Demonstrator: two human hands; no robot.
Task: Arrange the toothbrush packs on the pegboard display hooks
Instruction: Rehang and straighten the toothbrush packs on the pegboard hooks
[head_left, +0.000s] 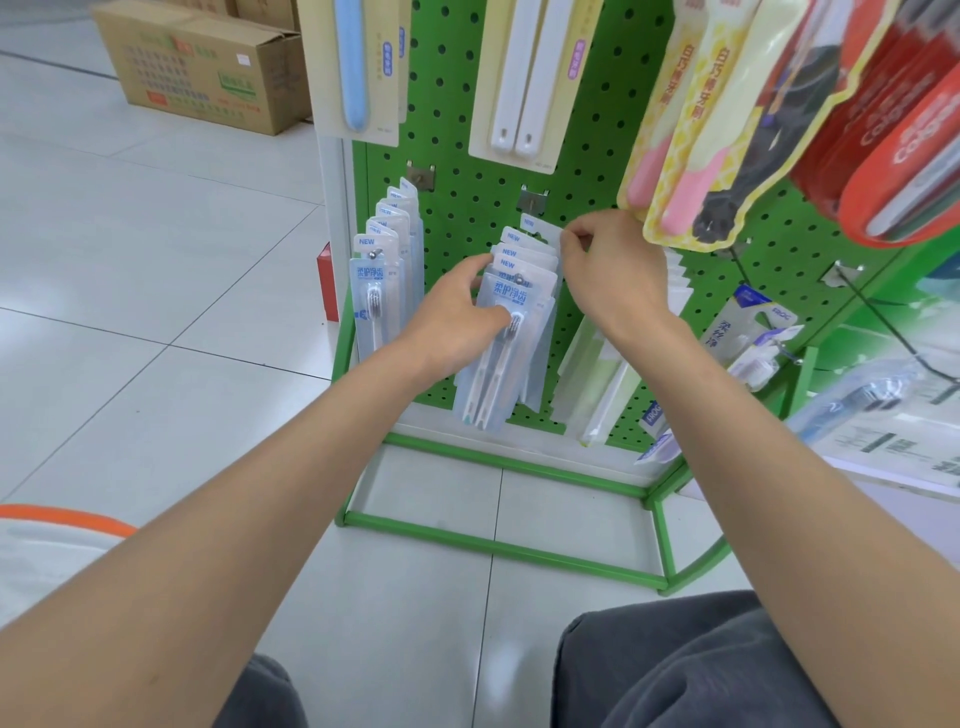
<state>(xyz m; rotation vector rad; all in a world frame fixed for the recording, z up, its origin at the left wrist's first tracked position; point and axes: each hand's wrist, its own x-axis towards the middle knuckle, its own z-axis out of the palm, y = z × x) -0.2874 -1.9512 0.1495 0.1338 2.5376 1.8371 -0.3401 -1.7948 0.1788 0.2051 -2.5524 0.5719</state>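
Low on the pegboard (467, 156), a stack of packs (511, 296) hangs on the middle hook (531, 199). The left hand (457, 317) grips the stack from its left side, thumb across the front pack. The right hand (608, 270), just right of the stack, pinches the rear pack (540, 226) by its header.

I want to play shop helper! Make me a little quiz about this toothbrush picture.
1. True or false: the brown cardboard box stands on the white tiled floor.
2. What colour is the word NEW on the pale blue plastic toothbrush packs hanging on the green perforated pegboard? A red, B blue, C black.
3. Which hand pinches the top tab of the rearmost pack: the left hand or the right hand?
Key: 1 true. 2 B. 3 right hand.
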